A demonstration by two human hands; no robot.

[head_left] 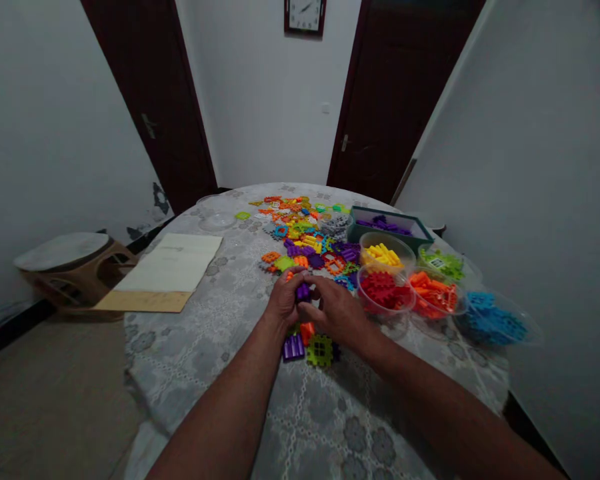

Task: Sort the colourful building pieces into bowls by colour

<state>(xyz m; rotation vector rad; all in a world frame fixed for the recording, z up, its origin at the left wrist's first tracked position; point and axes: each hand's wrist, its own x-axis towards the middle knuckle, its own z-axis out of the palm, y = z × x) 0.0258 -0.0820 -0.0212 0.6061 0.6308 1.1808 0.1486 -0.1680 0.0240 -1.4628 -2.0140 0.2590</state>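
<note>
Close together over the table's middle, both my hands grip a small purple plastic building piece [303, 292]. My left hand [283, 299] wraps around it from the left, with a bit of orange showing by its fingertips. From the right, the fingers of my right hand [333, 307] pinch the same piece. Just below them on the cloth lie a ridged purple piece [293, 348], an orange piece [307, 333] and a lime-green square gear-edged piece [320, 351]. Beyond my fingers spreads a heap of mixed coloured pieces [300, 230].
Clear tubs on the right hold yellow pieces [381, 255], red pieces [384, 291], orange pieces [433, 293], green pieces [443, 263] and blue pieces [495, 320]. Behind them stands a dark green box [425, 239] with purple pieces. A paper pad [173, 263] lies at the left edge.
</note>
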